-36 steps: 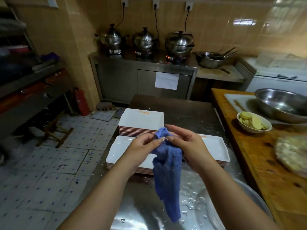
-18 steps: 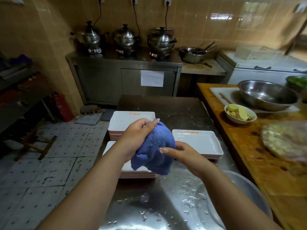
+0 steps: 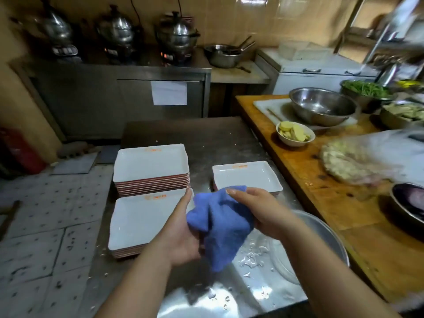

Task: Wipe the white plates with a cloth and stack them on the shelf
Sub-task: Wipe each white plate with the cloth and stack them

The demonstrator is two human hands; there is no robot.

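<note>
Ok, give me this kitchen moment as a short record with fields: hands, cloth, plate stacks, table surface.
left hand: left hand holds the crumpled blue terry cloth from below
right hand: right hand pinches the cloth's upper edge
plates: three stacks of white rectangular plates; far-left stack tallest, near-left stack, right stack short
wiping: cloth held above the table, touching no plate
table: stainless steel table, water droplets near the front
also: round metal basin at right

Dim warm light, glare on the wet steel table (image 3: pixel 229 301), right edge motion-blurred.
</note>
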